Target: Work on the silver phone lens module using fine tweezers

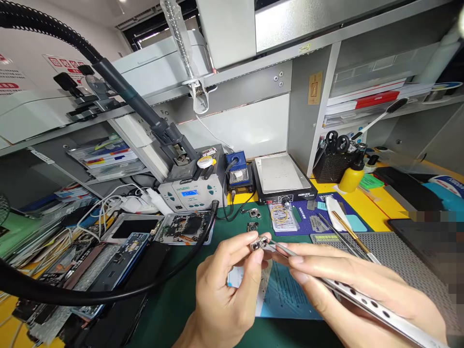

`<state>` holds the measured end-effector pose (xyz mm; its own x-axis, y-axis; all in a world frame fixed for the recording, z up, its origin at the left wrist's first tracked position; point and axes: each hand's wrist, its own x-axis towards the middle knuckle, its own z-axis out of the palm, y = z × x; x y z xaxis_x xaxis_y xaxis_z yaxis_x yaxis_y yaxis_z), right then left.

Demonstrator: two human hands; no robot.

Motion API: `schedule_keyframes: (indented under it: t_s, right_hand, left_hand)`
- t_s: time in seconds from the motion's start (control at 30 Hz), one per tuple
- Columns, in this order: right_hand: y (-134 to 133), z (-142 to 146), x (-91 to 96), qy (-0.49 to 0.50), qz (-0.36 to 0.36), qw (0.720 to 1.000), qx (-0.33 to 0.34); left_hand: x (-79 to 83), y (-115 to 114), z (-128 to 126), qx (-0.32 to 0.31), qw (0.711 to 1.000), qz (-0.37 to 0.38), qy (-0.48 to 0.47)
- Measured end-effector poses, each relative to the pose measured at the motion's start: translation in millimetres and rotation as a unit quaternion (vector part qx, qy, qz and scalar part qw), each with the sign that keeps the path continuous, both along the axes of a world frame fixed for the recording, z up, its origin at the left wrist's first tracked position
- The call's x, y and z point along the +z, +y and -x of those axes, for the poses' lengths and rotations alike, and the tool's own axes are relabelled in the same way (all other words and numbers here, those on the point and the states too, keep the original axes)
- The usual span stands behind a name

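Observation:
Between thumb and fingers, my left hand (228, 285) pinches a small metal camera module (258, 243) with dark lenses, raised above the green mat (159, 309). My right hand (348, 285) is closed round a pair of silver tweezers (358, 296) with holes along the handle. The tweezer tips meet the module's right side; whether they grip a part of it is too small to tell. Two similar camera modules (253, 226) lie on the mat just behind. Under my hands is a blue printed sheet (290, 290), partly hidden.
A grey hot-air station (192, 191) and a black heating plate (286, 197) stand at the back. A black hose (159, 280) loops across the left side, over phone parts (108, 270). Brushes (351, 237) lie at right, near a yellow bottle (351, 178).

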<state>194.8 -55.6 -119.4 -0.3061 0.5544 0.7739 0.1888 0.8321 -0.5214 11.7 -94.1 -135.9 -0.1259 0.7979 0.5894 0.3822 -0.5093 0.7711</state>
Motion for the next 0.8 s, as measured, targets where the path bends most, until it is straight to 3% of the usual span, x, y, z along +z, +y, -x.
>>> schedule_keyframes:
  t_s: [0.43, 0.8]
  right_hand:
    - [0.5, 0.8, 1.1, 0.000, 0.015, 1.000, 0.007]
    - [2.2, -1.9, -1.9, 0.002, 0.010, 1.000, 0.002]
  left_hand:
    - [-1.4, 2.5, 1.5, 0.033, 0.995, -0.048, 0.084]
    - [3.7, 1.9, -0.7, 0.025, 0.999, -0.001, 0.032]
